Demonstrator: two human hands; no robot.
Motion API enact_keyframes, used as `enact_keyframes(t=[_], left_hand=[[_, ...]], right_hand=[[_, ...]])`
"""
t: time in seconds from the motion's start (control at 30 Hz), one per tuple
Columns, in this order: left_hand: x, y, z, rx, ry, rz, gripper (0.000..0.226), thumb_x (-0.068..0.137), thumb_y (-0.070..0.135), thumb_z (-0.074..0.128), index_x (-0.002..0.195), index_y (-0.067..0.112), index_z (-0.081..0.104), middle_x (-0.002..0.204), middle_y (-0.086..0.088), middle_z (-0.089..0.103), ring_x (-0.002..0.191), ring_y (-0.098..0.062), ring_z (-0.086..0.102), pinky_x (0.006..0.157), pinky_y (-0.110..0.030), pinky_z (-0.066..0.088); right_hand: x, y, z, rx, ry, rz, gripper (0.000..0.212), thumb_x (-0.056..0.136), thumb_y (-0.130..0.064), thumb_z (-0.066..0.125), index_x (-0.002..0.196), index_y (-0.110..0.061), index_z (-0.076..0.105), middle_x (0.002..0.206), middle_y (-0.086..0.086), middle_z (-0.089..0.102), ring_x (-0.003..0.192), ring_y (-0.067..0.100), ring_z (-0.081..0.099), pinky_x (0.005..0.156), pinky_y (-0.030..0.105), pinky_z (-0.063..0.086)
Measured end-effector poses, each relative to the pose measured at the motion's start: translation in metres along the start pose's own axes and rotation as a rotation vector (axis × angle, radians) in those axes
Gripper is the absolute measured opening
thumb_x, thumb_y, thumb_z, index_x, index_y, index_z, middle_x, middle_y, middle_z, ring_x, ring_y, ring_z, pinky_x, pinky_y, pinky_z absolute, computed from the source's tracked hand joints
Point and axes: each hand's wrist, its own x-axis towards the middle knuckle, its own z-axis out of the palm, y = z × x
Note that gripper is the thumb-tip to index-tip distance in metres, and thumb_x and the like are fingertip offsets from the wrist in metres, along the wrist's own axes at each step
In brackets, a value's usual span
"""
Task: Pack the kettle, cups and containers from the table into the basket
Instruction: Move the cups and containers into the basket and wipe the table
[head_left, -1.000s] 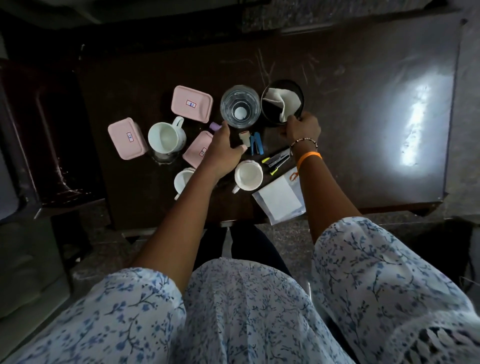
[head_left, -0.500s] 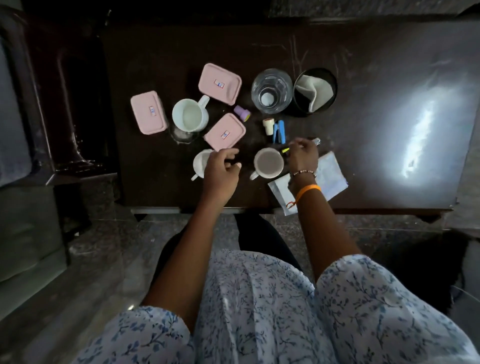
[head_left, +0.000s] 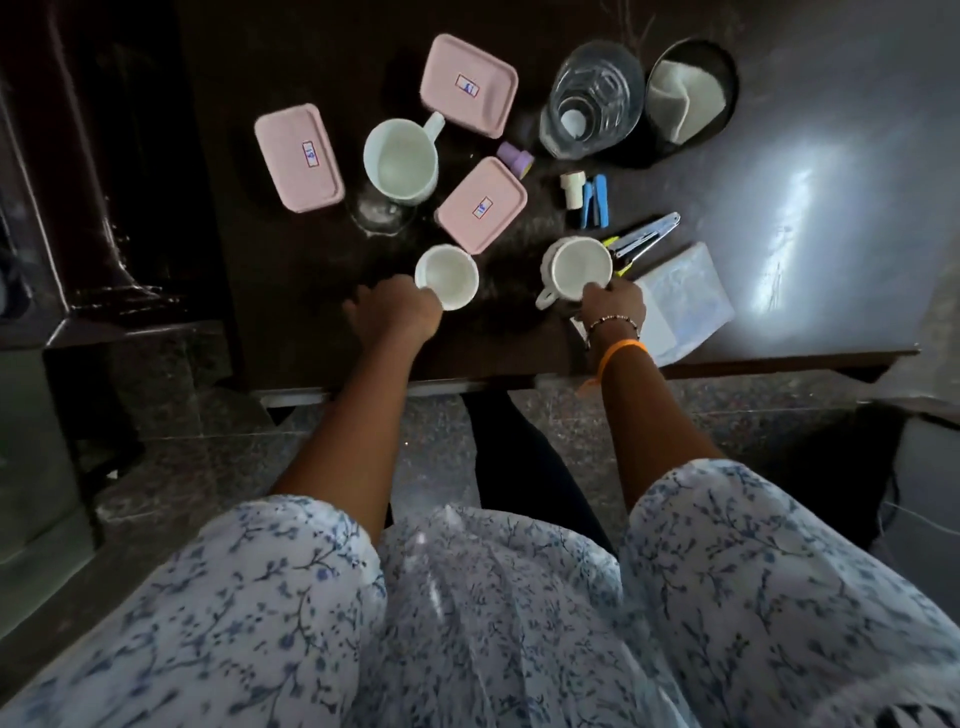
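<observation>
The left hand (head_left: 392, 312) grips the near rim of the left cup (head_left: 448, 275); the fingers curl at the cup's near-left side, where the handle probably sits, though the hand hides it. The right hand (head_left: 613, 306) grips the near rim of the right cup (head_left: 579, 270), whose handle points toward the near-left. Both cups stand upright on the tabletop (head_left: 779, 182), close to its near edge, so each hand reaches one without crossing the other.

Positions relative to the right cup:
- Small box (head_left: 482, 205): just beyond, to the left.
- Mug (head_left: 401, 161): farther left and beyond, between the left box (head_left: 298, 156) and the far box (head_left: 469, 85).
- Kettle (head_left: 592, 101): well beyond, clear-walled, seen from above.
- Dark pot (head_left: 691, 98): right of the kettle, holding a white cloth.
- Tongs (head_left: 641, 239): touching or just beside the right rim.

The basket is not in view. Judgement: packing has barely started; taking two cups at once halves the trips.
</observation>
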Motion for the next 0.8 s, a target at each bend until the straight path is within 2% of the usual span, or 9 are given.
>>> enact_keyframes(t=[0.17,0.27,0.33,0.4,0.6,0.63,0.7,0.73,0.8], left_hand=[[-0.017,-0.010,-0.013,-0.036,0.019,0.079,0.044,0.092,0.029,0.041,0.122,0.000,0.054,0.135,-0.018,0.050,0.127,-0.037,0.042,0.107,-0.043,0.028],[-0.041,-0.042,-0.031,-0.151,0.047,0.125,0.043,0.093,0.029,0.041,0.117,-0.001,0.058,0.129,-0.020,0.052,0.121,-0.038,0.047,0.101,-0.042,0.033],[-0.058,-0.071,-0.048,-0.238,0.107,0.137,0.040,0.092,0.027,0.040,0.109,-0.001,0.062,0.123,-0.021,0.054,0.115,-0.038,0.050,0.096,-0.041,0.035],[-0.074,-0.107,-0.068,-0.321,0.188,0.114,0.037,0.092,0.024,0.041,0.103,-0.003,0.063,0.118,-0.021,0.055,0.111,-0.038,0.050,0.093,-0.042,0.035],[-0.093,-0.225,-0.133,-0.571,0.437,0.013,0.033,0.092,0.016,0.044,0.100,-0.012,0.059,0.113,-0.031,0.055,0.104,-0.042,0.052,0.090,-0.048,0.040],[-0.091,-0.243,-0.143,-0.590,0.473,-0.015,0.034,0.092,0.016,0.044,0.100,-0.013,0.059,0.113,-0.032,0.055,0.104,-0.043,0.053,0.090,-0.048,0.040],[-0.084,-0.275,-0.162,-0.599,0.533,-0.093,0.035,0.092,0.017,0.044,0.101,-0.013,0.059,0.115,-0.033,0.055,0.106,-0.044,0.053,0.088,-0.047,0.037],[-0.079,-0.289,-0.169,-0.606,0.557,-0.129,0.035,0.092,0.018,0.044,0.102,-0.012,0.059,0.116,-0.033,0.055,0.107,-0.044,0.053,0.087,-0.046,0.038],[-0.067,-0.312,-0.182,-0.632,0.570,-0.175,0.037,0.092,0.018,0.043,0.104,-0.013,0.058,0.118,-0.033,0.055,0.108,-0.044,0.052,0.085,-0.045,0.038]], right_hand=[[-0.036,-0.012,0.002,0.021,0.072,-0.048,0.032,0.089,-0.015,0.050,0.110,0.005,0.062,0.116,0.026,0.063,0.111,0.038,0.056,0.088,0.037,0.044],[-0.073,-0.031,0.007,0.039,0.063,-0.147,0.031,0.088,-0.013,0.052,0.098,0.015,0.062,0.084,0.024,0.057,0.087,0.023,0.056,0.074,0.033,0.042],[-0.102,-0.049,0.014,0.062,0.025,-0.230,0.030,0.088,-0.012,0.054,0.091,0.017,0.061,0.077,0.016,0.050,0.079,0.018,0.047,0.061,0.024,0.028],[-0.135,-0.069,0.025,0.069,-0.025,-0.325,0.025,0.086,-0.010,0.055,0.087,0.014,0.063,0.073,0.018,0.051,0.077,0.018,0.047,0.056,0.023,0.022],[-0.229,-0.153,0.077,0.086,-0.283,-0.582,0.017,0.085,-0.002,0.052,0.072,0.003,0.063,0.078,0.031,0.063,0.059,0.023,0.051,0.064,0.041,0.045],[-0.243,-0.168,0.088,0.070,-0.308,-0.627,0.018,0.085,-0.004,0.052,0.072,0.001,0.063,0.075,0.030,0.064,0.060,0.021,0.055,0.063,0.040,0.047],[-0.270,-0.197,0.113,0.073,-0.367,-0.680,0.024,0.085,-0.005,0.052,0.063,-0.009,0.060,0.058,0.015,0.061,0.044,0.001,0.055,0.050,0.027,0.047],[-0.282,-0.210,0.127,0.088,-0.408,-0.689,0.029,0.085,-0.005,0.051,0.059,-0.016,0.056,0.054,0.006,0.057,0.035,-0.003,0.052,0.044,0.022,0.043],[-0.303,-0.235,0.155,0.097,-0.466,-0.706,0.033,0.085,-0.004,0.049,0.057,-0.020,0.054,0.053,0.002,0.056,0.030,-0.003,0.050,0.039,0.016,0.038]])
